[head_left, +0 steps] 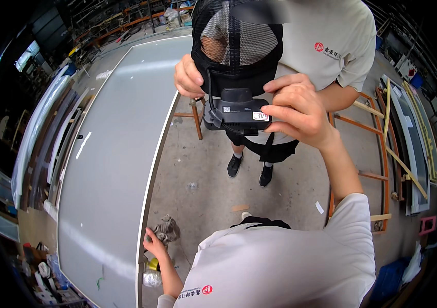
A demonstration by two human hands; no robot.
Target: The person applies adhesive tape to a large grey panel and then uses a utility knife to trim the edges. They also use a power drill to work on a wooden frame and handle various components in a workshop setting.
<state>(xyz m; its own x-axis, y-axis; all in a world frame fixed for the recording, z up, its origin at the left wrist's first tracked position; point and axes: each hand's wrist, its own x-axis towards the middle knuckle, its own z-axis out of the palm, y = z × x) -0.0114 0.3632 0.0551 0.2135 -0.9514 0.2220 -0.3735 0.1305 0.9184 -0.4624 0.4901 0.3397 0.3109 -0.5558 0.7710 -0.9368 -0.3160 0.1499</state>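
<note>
My right hand point(300, 110) is raised in front of me, its fingers pinched on the right end of a black box-shaped device point(236, 113) with a cable. The device hangs at the brim of a black mesh cap point(236, 41). A person in a white shirt stands facing me and holds the cap's left side with one hand point(187, 77). My left hand point(154, 244) is low at my side, gripping a crumpled grey cloth point(168, 228) by the white edge of a large grey panel point(110, 154).
The big panel fills the left half. An orange metal rack point(383, 154) with wooden slats stands on the right, with framed window panels point(416, 149) beyond it. A wooden stool leg point(197, 120) shows behind the device. A yellow item point(152, 264) lies below my left hand.
</note>
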